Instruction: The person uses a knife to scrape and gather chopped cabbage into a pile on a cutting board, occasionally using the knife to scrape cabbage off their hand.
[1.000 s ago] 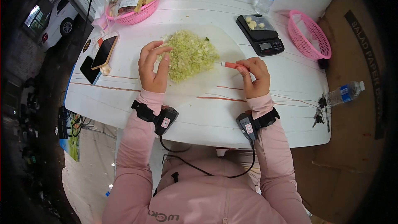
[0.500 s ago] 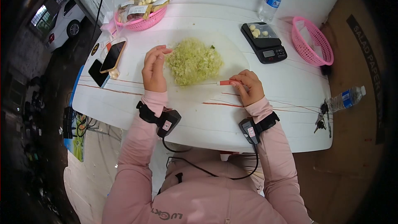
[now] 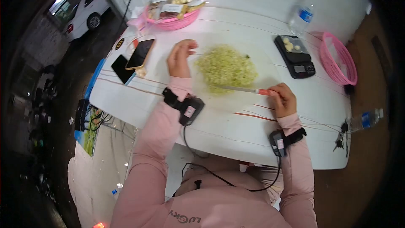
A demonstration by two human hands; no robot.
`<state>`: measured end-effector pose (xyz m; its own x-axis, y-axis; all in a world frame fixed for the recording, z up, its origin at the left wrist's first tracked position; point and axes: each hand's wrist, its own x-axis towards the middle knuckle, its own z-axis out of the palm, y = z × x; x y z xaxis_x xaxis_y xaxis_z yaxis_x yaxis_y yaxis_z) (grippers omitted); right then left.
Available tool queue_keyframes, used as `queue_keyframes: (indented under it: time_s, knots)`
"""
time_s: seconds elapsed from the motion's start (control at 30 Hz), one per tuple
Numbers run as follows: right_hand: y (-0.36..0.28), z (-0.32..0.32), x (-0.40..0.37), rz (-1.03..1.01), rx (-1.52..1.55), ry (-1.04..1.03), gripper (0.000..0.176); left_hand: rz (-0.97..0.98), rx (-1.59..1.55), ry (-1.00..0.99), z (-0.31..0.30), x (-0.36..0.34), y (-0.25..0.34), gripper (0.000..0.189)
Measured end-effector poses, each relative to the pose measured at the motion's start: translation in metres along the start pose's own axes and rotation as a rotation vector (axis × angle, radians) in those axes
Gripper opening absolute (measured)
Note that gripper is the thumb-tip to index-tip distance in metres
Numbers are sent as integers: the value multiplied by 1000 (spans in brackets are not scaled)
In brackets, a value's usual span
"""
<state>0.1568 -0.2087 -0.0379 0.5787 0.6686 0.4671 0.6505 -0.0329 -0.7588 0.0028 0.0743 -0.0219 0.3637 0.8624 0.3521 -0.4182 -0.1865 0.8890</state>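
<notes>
A mound of finely chopped pale green vegetable (image 3: 228, 67) lies on a pale, translucent board (image 3: 268, 65) in the middle of the white table. My right hand (image 3: 283, 99) grips the red handle of a knife (image 3: 242, 88). The blade points left, its flat side showing, and overlaps the near edge of the mound. At the mound's left side, my left hand (image 3: 181, 57) is raised with loosely bent fingers and nothing in it. Both wrists carry strapped black devices joined by a cable.
Two phones (image 3: 141, 54) lie at the left. Behind them is a pink basket (image 3: 173, 23) of packaged food. On the right stand a black kitchen scale (image 3: 297, 59) with a bag of pale pieces, another pink basket (image 3: 337, 59), water bottles (image 3: 301, 19) and keys (image 3: 338, 141).
The view has shifted, so the table sits further right and lower. The knife has turned from nearly edge-on to showing its blade's flat side, now against the mound's near edge.
</notes>
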Motion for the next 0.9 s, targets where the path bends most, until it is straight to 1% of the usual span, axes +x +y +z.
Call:
queue_keyframes:
  time_s: [0.07, 0.1, 0.17, 0.2, 0.27, 0.4, 0.47, 0.5, 0.57, 0.7, 0.77, 0.9]
  knots:
    - [-4, 0, 1, 12, 19, -10, 8, 101, 69, -128, 4, -5, 3, 26]
    - [-6, -1, 1, 13, 19, -18, 8, 107, 80, -120, 7, -9, 6, 26]
    - [-12, -2, 1, 20, 9, -41, 9, 123, 70, -208, 13, -16, 11, 25]
    - [-12, -2, 1, 16, -14, -43, 9, 127, 73, -202, 14, -18, 9, 25]
    - [-11, -3, 1, 16, -47, -40, 10, 166, 42, -278, 16, -21, 6, 19]
    - [-11, -3, 1, 8, -92, -39, 10, 211, 102, -288, 15, -19, 4, 23]
    - [-12, -4, 1, -2, -98, -39, 10, 323, 239, -288, 13, -17, 5, 29]
    - [-11, -4, 0, 2, -103, -41, 10, 318, 235, -287, 14, -17, 9, 29]
    - [-7, -2, 0, -31, -81, -46, 9, 388, 364, -297, 13, -16, 16, 34]
    - [-6, -2, -2, -8, -91, -73, 8, 404, 368, -351, 12, -14, 18, 41]
    - [-11, -4, -1, -44, -152, -127, 8, 479, 414, -372, 8, -10, 18, 45]
    - [-6, -2, 0, -48, -167, -87, 8, 447, 421, -383, 6, -8, 22, 47]
